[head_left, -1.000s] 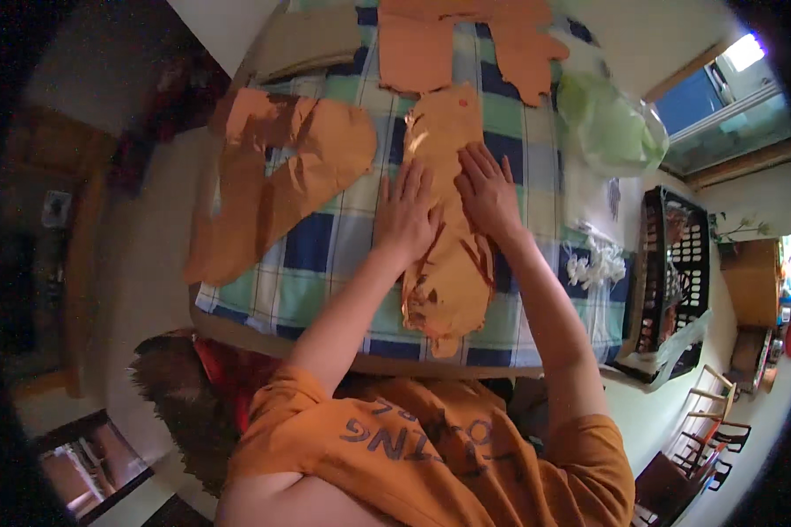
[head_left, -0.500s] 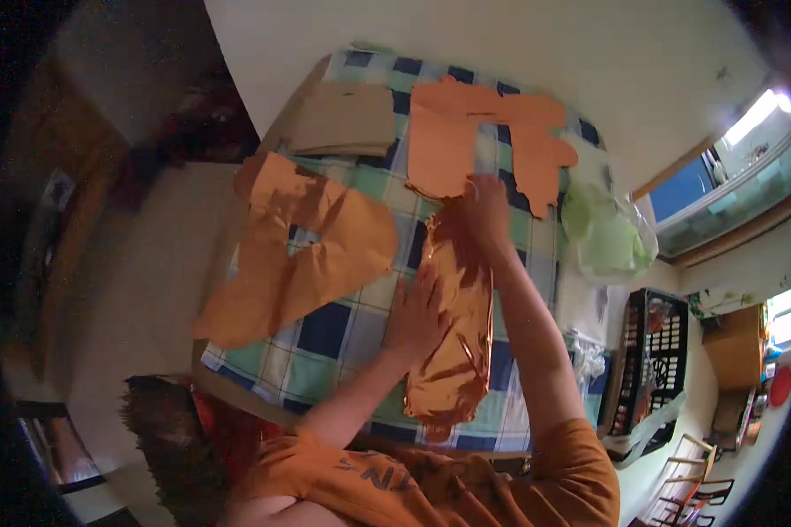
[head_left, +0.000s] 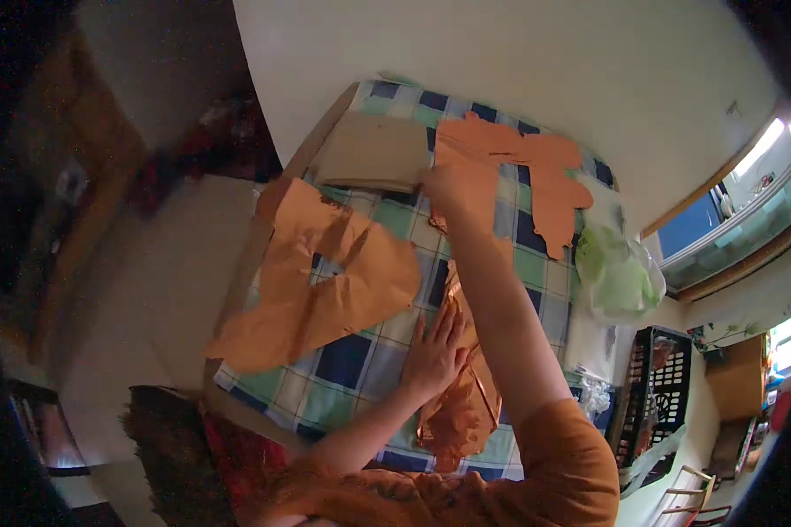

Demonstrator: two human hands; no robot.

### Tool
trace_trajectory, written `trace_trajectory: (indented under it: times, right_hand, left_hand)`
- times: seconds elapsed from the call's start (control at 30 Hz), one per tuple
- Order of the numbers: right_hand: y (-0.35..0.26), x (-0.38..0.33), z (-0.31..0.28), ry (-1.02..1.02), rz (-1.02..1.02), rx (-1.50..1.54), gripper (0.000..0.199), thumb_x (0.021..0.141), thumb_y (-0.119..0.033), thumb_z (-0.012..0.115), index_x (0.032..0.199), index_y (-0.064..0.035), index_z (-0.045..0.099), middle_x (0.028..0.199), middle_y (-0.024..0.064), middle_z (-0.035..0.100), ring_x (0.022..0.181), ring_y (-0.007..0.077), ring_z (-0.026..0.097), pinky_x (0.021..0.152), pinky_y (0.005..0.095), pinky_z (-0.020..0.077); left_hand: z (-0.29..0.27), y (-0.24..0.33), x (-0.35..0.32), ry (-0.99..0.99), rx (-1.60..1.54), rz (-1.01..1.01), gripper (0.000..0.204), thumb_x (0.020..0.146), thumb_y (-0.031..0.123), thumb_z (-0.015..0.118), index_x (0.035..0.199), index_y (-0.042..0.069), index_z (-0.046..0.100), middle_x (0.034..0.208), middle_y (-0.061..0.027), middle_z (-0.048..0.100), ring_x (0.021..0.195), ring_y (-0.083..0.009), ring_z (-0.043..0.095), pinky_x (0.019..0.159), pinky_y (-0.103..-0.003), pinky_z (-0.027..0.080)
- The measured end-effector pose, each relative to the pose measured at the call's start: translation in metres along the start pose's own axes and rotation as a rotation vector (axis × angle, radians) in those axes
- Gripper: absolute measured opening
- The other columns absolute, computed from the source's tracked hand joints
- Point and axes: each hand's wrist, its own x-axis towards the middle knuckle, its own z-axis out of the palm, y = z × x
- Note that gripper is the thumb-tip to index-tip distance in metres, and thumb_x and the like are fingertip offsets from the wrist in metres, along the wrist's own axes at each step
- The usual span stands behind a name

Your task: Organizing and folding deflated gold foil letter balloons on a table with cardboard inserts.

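A long, shiny copper-coloured foil piece lies lengthwise on the checked cloth in front of me. My left hand rests on its middle, palm down with fingers stretched out. Reaching over the foil's far part, my right hand is blurred near the right corner of a stack of tan card sheets. Motion smears its fingers, and whether it touches the stack cannot be made out. Just beyond that hand lies a flat orange shape with lobed edges. To the left is a creased, letter-like orange piece with a hole.
The blue, green and white checked cloth covers the table. A pale green plastic bag sits at its right side, with a black crate beyond. A wall rises behind the far edge.
My right hand has moved from the foil's far end leftward to the card stack. My left hand stays on the foil. The whole view has shifted slightly, with the table lower.
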Motion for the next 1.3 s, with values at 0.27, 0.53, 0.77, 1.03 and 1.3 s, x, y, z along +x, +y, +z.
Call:
trace_trajectory:
  times: [0.27, 0.53, 0.77, 1.03, 1.3]
  right_hand:
    - [0.014, -0.064, -0.071, 0.077, 0.094, 0.864, 0.018, 0.087, -0.016, 0.058, 0.092, 0.0002, 0.063, 0.075, 0.0088, 0.064, 0.061, 0.0153, 0.06, 0.053, 0.0278, 0.0476]
    - [0.091, -0.303, -0.165, 0.032, 0.335, 0.831, 0.018, 0.091, -0.016, 0.058, 0.103, -0.0022, 0.061, 0.081, 0.0012, 0.061, 0.065, 0.0089, 0.056, 0.055, 0.0236, 0.0462]
    - [0.117, -0.42, -0.173, 0.057, 0.397, 0.6, 0.028, 0.09, -0.017, 0.06, 0.115, -0.0042, 0.057, 0.086, 0.0055, 0.061, 0.065, 0.0128, 0.057, 0.057, 0.0257, 0.0472]
    - [0.099, -0.39, -0.156, 0.079, -0.276, -0.466, 0.048, 0.084, -0.021, 0.061, 0.131, -0.014, 0.05, 0.134, 0.0155, 0.046, 0.125, 0.0305, 0.042, 0.1, 0.051, 0.0343]
    - [0.097, -0.402, -0.134, -0.024, -0.195, -0.608, 0.054, 0.09, -0.031, 0.051, 0.14, -0.0141, 0.038, 0.145, 0.012, 0.036, 0.133, 0.0331, 0.031, 0.107, 0.0607, 0.0174]
  left_hand:
    - [-0.011, 0.002, 0.014, 0.146, -0.259, -0.009, 0.048, 0.095, 0.03, 0.045, 0.134, 0.001, 0.041, 0.142, -0.021, 0.034, 0.131, -0.0356, 0.034, 0.106, -0.05, 0.028]
    - [-0.014, -0.025, -0.021, 0.807, -0.859, -0.45, 0.028, 0.097, 0.014, 0.041, 0.118, -0.002, 0.048, 0.119, -0.02, 0.05, 0.108, -0.0378, 0.05, 0.095, -0.041, 0.037]
    - [-0.032, -0.004, -0.04, 0.121, -0.202, 0.112, 0.039, 0.089, 0.02, 0.056, 0.127, 0.014, 0.053, 0.139, -0.011, 0.044, 0.135, -0.0336, 0.031, 0.107, -0.058, 0.022]
    - [-0.014, -0.014, -0.042, -0.003, -0.077, 0.186, 0.035, 0.089, 0.026, 0.056, 0.121, 0.013, 0.057, 0.141, -0.0083, 0.043, 0.134, -0.0292, 0.034, 0.108, -0.054, 0.024]
    - [-0.02, 0.011, -0.044, -0.089, -0.072, 0.217, 0.046, 0.088, 0.03, 0.055, 0.13, 0.01, 0.05, 0.143, -0.0141, 0.038, 0.135, -0.0346, 0.03, 0.111, -0.053, 0.02]
